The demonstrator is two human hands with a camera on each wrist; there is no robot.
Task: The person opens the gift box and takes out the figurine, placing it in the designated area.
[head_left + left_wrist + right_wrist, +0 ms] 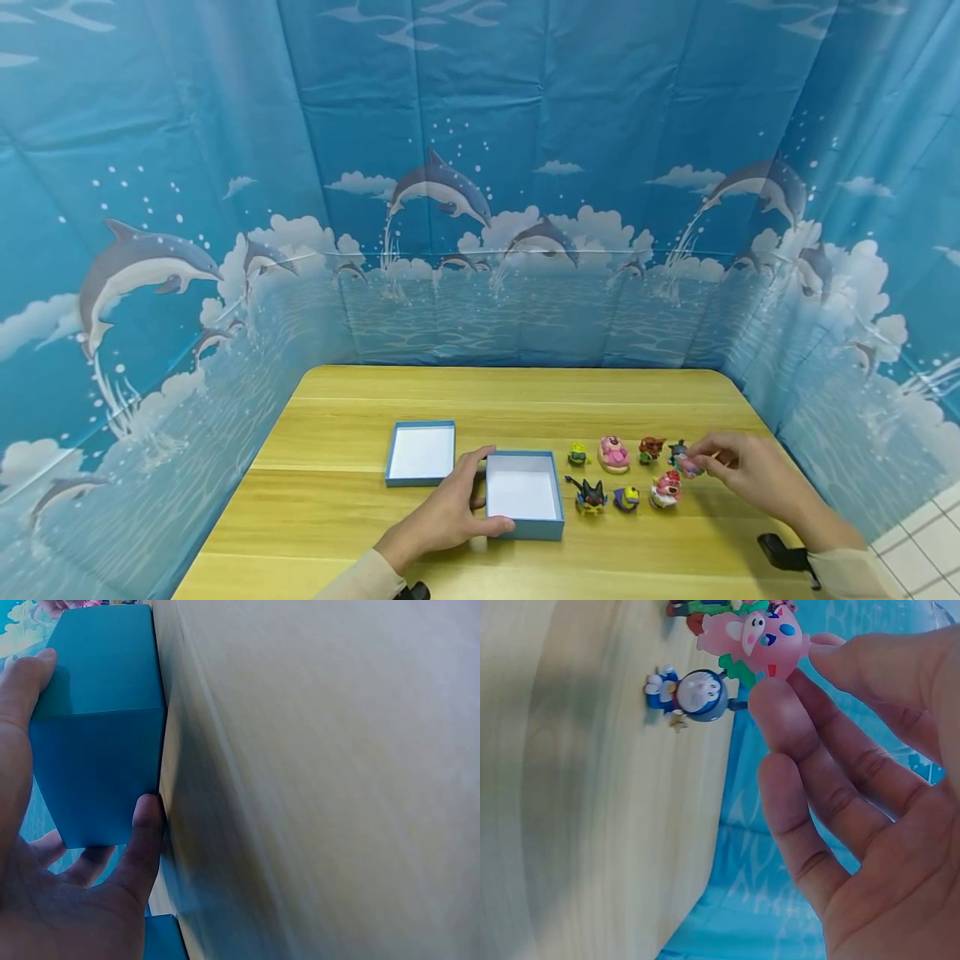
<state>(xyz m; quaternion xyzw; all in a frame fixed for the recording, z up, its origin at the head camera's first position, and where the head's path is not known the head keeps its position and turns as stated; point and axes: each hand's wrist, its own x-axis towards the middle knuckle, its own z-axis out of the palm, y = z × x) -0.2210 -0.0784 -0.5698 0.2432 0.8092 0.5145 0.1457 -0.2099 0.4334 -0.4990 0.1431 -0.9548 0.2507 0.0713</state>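
Table (360, 517): wooden | blue boxes: 2, open tray (524, 493) gripped at its near-left corner by left hand (447, 518), thumb and fingers curled on the walls; second tray (422, 452) beside | figurines on table: 7 | right hand (738, 471) pinches pink figurine (757, 636) off the table; wrist view alone shows its face.

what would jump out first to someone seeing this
The right hand pinches a pink figurine above the table's right side. Small toy figures stand in two rows beside it, and the left hand grips an open blue box at the centre.
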